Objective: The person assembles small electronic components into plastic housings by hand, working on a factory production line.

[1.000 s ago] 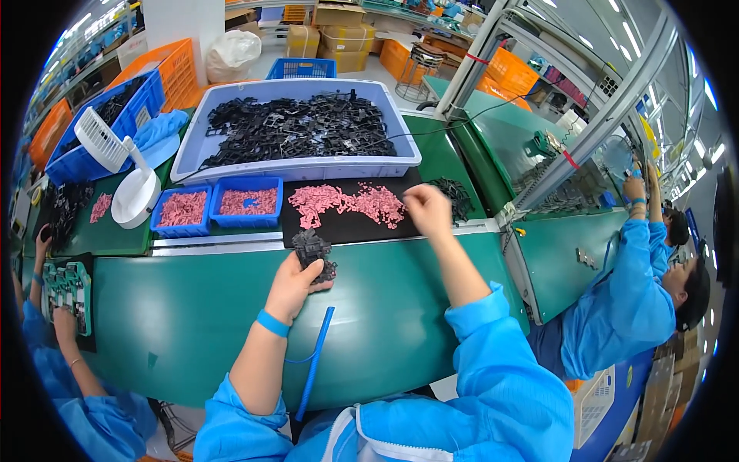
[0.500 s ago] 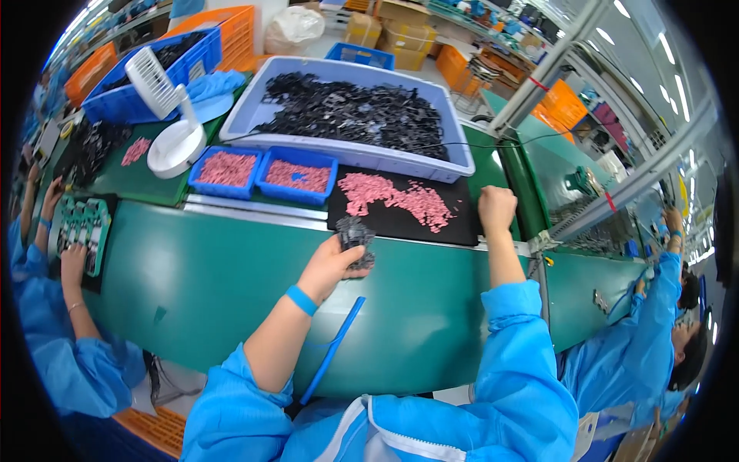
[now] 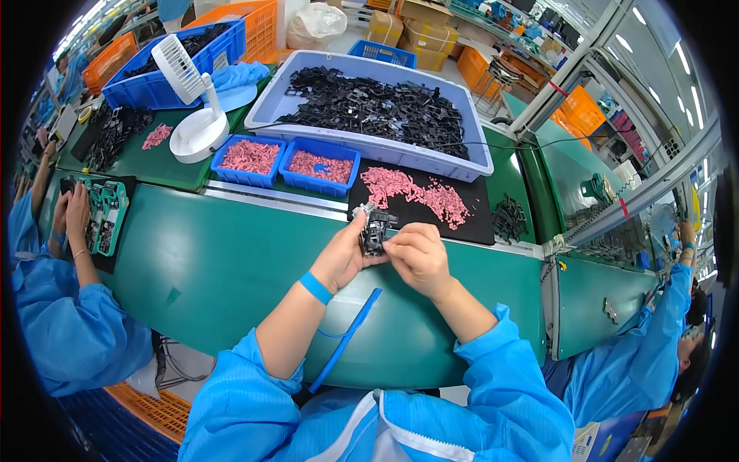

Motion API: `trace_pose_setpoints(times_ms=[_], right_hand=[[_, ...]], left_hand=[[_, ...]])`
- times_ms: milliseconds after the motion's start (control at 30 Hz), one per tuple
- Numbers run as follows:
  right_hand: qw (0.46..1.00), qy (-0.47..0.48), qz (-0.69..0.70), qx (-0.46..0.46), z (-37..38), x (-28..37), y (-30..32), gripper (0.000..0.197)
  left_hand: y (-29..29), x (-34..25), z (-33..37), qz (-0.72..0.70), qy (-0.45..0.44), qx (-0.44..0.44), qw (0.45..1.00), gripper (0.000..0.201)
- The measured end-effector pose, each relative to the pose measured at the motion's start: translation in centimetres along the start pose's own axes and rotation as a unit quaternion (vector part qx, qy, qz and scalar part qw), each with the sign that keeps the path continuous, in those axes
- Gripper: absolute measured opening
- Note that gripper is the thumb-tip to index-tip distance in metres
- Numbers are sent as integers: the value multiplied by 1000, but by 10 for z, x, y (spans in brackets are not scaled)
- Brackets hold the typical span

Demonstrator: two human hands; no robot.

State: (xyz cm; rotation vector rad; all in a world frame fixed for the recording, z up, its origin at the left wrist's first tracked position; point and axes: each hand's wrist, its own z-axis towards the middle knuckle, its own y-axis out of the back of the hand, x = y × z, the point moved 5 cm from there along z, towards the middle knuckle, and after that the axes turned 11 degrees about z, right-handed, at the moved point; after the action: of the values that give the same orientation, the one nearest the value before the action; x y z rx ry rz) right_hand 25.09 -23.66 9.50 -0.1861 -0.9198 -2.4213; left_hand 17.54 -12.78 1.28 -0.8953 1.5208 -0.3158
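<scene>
Blue work coat, bare hands, 1 wrist strap

The person wears a bright blue long-sleeved coat, its 2 loose, creased sleeves filling the lower middle of the frame and ending in gathered cuffs pushed partway up the forearms. A white-edged front opening shows at the bottom centre, where the coat closes at the chest. The left hand (image 3: 342,258) and the right hand (image 3: 419,258), near the centre of the frame, are both bare, without gloves. A blue band circles the left wrist, and a flat blue cord runs down from it toward the lower centre of the frame.
</scene>
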Motion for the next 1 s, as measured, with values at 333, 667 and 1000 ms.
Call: trace_pose_setpoints(times_ms=[333, 667, 1000], right_hand=[[936, -352, 19, 16, -1, -86, -17, 7], [912, -382, -112, 102, 4, -117, -42, 12], [887, -426, -100, 145, 15, -112, -37, 14]], left_hand=[[21, -7, 0, 77, -80, -138, 984, 24], [24, -8, -1, 69, -74, -151, 983, 27], [23, -8, -2, 89, -79, -163, 979, 30]])
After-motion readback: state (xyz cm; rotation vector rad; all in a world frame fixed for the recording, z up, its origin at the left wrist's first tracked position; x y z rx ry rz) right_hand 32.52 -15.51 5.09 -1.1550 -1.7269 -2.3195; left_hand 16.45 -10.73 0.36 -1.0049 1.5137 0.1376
